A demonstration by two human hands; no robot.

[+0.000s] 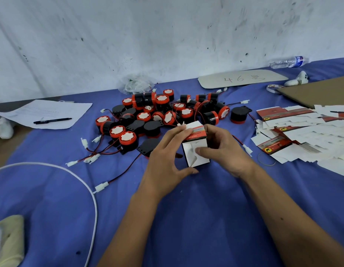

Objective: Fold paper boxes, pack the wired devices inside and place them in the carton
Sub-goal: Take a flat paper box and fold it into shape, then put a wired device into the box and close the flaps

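From the head camera, both hands meet over a blue cloth (186, 218) and hold one small paper box (196, 145), white with a red band near its top. The left hand (167, 158) grips the box from its left side, fingertips curled over the top left edge and thumb pressed low against the near corner. The right hand (223, 149) wraps the box's right side, its thumb lying across the white near face where a flap seems to be folding in, though the flap edge is blurred. The box is tilted, its top leaning away from the person.

Just beyond the held box lies a heap of wired devices (159, 112), round black bodies with red rims and white centres, their red and black leads ending in white plug connectors (84, 143) that trail toward the left of the hands. One device (238, 114) stands apart, beyond and right of the grip. To the right of the hands spreads a pile of flat unfolded box blanks (302, 132), with a rubber band (266, 158) near it. Left of the grip a white cable (90, 189) curves across the cloth. Far left beyond the hands, a black pen (51, 120) rests on a paper sheet (46, 112). Far right beyond, a cardboard piece marked "46" (242, 79) and a plastic water bottle (288, 62) lie by the wall.
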